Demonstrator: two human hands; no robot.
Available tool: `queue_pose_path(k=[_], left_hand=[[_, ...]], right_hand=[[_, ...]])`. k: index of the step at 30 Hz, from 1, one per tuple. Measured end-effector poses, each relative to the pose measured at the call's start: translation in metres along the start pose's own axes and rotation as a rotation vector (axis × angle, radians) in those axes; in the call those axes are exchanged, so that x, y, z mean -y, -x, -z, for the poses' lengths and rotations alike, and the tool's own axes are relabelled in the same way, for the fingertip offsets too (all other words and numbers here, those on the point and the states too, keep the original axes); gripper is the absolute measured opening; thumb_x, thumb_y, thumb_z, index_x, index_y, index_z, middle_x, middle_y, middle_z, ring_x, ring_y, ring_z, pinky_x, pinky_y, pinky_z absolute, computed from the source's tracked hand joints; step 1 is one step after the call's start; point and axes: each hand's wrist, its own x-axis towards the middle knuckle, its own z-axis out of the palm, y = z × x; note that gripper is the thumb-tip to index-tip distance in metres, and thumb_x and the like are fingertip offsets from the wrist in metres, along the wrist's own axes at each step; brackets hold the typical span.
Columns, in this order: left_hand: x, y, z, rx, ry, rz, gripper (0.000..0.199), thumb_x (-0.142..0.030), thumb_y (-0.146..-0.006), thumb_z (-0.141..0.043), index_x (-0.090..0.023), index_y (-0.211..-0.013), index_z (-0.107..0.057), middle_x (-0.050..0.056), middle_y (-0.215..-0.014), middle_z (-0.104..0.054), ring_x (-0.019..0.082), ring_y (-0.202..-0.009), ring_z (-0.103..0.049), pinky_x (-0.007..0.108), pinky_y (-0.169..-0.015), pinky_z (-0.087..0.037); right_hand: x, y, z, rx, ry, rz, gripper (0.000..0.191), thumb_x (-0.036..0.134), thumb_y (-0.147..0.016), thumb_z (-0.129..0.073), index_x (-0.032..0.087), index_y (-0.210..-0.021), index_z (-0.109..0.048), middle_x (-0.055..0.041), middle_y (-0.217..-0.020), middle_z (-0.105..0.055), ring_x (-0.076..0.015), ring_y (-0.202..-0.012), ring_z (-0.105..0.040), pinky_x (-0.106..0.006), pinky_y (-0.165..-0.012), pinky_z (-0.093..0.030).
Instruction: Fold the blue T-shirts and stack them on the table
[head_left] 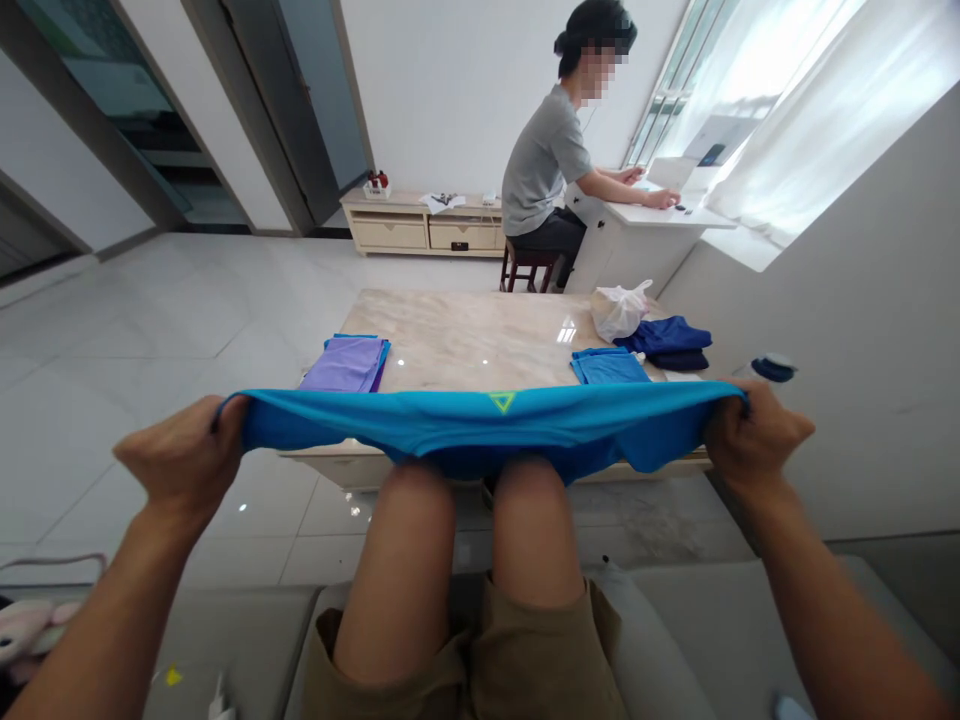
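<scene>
A bright blue cloth (450,418) with a small yellow-green triangle mark is stretched wide above my knees. My left hand (187,450) is closed round its left end, and my right hand (757,430) grips the right end. The cloth's upper edge is nearly straight, while the lower part sags in folds. Behind it on the marble-topped table (465,330) lie a folded purple cloth (345,364) on the left and a folded blue cloth (609,366) on the right.
Dark blue cloths (671,340) and a white plastic bag (621,310) occupy the table's back right. A bottle (772,370) stands at the right. Beyond, a person (544,165) sits on a stool at a white desk (660,212). A low cabinet (390,235) stands against the wall.
</scene>
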Motion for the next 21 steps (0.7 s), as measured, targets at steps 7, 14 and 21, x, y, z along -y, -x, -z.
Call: queue_pose_path(k=[7, 14, 21], left_hand=[[-0.013, -0.078, -0.086, 0.149, -0.125, -0.054, 0.053, -0.068, -0.097, -0.032, -0.027, -0.063, -0.031, 0.003, -0.057, -0.039, 0.020, -0.056, -0.030, 0.032, -0.062, -0.016], [-0.075, -0.151, -0.247, 0.545, -0.349, -0.113, 0.051, -0.042, -0.109, -0.035, -0.009, -0.120, -0.072, 0.025, -0.119, -0.077, 0.035, -0.114, -0.067, 0.047, -0.099, -0.049], [-0.116, -0.007, -0.337, 0.653, 0.068, -0.232, 0.070, -0.050, -0.114, -0.028, -0.012, -0.170, -0.044, 0.018, -0.179, -0.040, 0.035, -0.167, -0.034, 0.058, -0.138, -0.021]], right_hand=[[-0.026, -0.042, -0.108, 0.202, 0.057, 0.122, 0.055, 0.058, -0.106, -0.040, 0.021, -0.072, -0.063, -0.0066, -0.056, -0.053, -0.0194, -0.055, -0.048, -0.033, -0.059, -0.027], [0.042, -0.084, -0.268, 0.713, 0.302, 0.131, 0.040, 0.035, -0.113, -0.045, 0.008, -0.119, -0.072, -0.0250, -0.108, -0.075, -0.0359, -0.105, -0.068, -0.042, -0.089, -0.047], [0.110, 0.066, -0.311, 0.824, -0.005, 0.217, 0.065, 0.046, -0.116, -0.033, 0.011, -0.169, -0.045, -0.0226, -0.176, -0.042, -0.0386, -0.164, -0.036, -0.059, -0.129, -0.033]])
